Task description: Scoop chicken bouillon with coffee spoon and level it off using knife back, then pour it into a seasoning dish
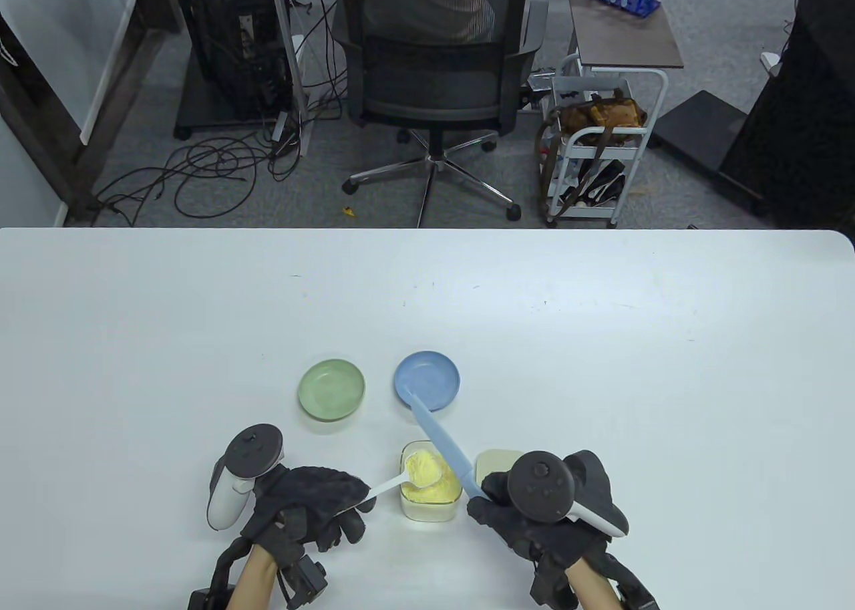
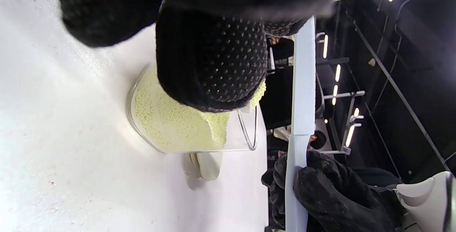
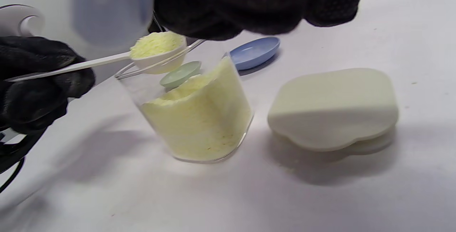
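Scoop done: left hand pinches the coffee spoon, heaped with bouillon, over the clear bouillon container. Right hand grips the blue knife, blade above the container beside the spoon bowl. Levelling seems pending. Both seasoning dishes, green and blue, beyond the container, look empty.

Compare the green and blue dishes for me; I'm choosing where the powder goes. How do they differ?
The green dish lies left of the blue dish. The knife tip overlaps the blue dish in the table view; nothing overlaps the green dish. Both look empty, round, shallow and similar in size.
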The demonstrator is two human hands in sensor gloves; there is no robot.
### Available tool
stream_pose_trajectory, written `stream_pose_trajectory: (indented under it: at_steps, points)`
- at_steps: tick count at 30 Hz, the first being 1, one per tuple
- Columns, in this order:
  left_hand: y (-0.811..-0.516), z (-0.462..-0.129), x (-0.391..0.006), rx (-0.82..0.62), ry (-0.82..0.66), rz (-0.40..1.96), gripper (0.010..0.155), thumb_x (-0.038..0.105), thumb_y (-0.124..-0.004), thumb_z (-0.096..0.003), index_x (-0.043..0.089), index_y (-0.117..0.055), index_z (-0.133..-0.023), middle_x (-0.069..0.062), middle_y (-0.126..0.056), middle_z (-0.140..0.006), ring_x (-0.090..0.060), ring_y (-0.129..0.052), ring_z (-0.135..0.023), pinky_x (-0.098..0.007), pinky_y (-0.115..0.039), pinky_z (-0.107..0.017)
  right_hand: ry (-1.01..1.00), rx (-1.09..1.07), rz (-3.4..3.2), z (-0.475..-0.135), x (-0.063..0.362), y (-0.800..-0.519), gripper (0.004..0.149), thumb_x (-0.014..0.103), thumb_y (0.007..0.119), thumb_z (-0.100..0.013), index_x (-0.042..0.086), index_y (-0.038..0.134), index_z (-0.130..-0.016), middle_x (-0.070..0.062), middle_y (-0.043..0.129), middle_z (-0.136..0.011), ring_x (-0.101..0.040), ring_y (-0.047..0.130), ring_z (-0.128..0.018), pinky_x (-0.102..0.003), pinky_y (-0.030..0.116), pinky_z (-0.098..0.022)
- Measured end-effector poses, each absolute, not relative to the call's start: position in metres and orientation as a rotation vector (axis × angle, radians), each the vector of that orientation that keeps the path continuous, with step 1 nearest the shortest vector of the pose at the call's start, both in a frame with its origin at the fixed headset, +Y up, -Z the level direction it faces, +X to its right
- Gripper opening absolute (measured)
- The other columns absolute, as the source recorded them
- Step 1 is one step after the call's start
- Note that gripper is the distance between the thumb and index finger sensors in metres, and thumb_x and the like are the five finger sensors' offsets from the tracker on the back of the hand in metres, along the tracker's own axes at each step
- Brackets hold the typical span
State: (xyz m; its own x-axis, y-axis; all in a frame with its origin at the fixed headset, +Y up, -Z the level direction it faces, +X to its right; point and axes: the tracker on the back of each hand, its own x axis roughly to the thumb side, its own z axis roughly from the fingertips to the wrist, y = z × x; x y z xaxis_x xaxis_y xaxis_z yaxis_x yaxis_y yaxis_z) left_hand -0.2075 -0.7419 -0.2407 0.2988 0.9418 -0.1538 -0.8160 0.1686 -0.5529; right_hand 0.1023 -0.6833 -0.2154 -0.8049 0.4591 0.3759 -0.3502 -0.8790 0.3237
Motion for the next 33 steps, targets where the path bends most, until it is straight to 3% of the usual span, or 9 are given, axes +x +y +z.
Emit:
stream_pose_trajectory:
  at_steps: [12, 33]
  points:
    - [-0.743, -0.241, -0.208, -0.625, -0.243, 1.298, 0.043, 0.029, -0.082, -0.0468, -0.011, -0.091, -0.062, -0.020, -0.106, -0.025, 0.002, -0.093, 0.010, -0.030, -0.087, -0.017, 0.383, 0.737, 2.685, -0.212, 0.073, -0.700, 0.044, 0.040, 0.074, -0.049, 0.004, 0.073, -0.075, -0.011, 0.087, -0.052, -0.019, 0.085, -0.027, -0.059, 0.068, -0.053]
    - [-0.745, -0.242, -0.210, -0.629, -0.242, 1.305, 0.043, 0.029, -0.082, -0.0470, -0.010, -0.091, -0.063, -0.020, -0.106, -0.025, 0.001, -0.092, 0.009, -0.030, -0.086, -0.017, 0.320, 0.451, 2.650, -0.217, 0.142, -0.708, 0.044, 0.038, 0.076, -0.048, 0.003, 0.075, -0.074, -0.014, 0.087, -0.051, -0.021, 0.085, -0.026, -0.060, 0.067, -0.053]
